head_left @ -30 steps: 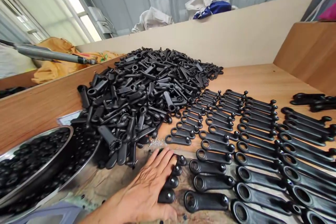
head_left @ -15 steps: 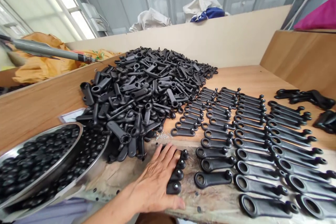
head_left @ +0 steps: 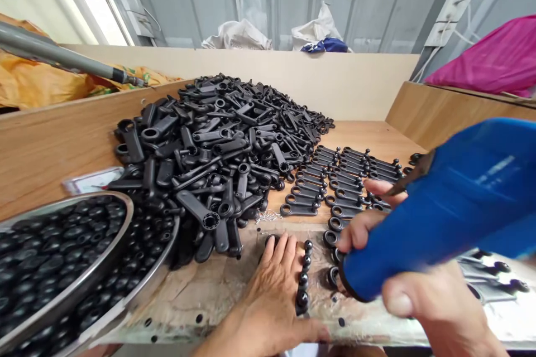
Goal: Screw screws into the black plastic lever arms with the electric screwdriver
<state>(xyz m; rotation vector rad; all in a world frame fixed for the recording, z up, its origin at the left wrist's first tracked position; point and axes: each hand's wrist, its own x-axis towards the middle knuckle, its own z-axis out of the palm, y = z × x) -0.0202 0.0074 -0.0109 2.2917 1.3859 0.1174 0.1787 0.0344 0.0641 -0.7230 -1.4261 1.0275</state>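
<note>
My left hand [head_left: 274,290] lies flat on the bench near its front edge, fingers spread over a short column of black plastic handles [head_left: 302,279] whose knob ends show at my fingertips. My right hand [head_left: 419,295] grips a big blue power tool [head_left: 452,206] close to the camera, its dark front end low over the handles laid out in rows [head_left: 339,178]. The tool hides most of the right-hand rows. A large loose heap of the same black handles [head_left: 218,145] rises behind my left hand.
A steel bowl [head_left: 125,217] full of small black caps sits at the front left. Small metal pins [head_left: 268,215] lie by the heap. Wooden walls [head_left: 50,139] border the bench on the left, back and right. A grey rod [head_left: 62,58] sticks in at upper left.
My right hand has come in from the right with the blue tool, covering the right rows. The view has tilted up and back. My left hand stays on the handles.
</note>
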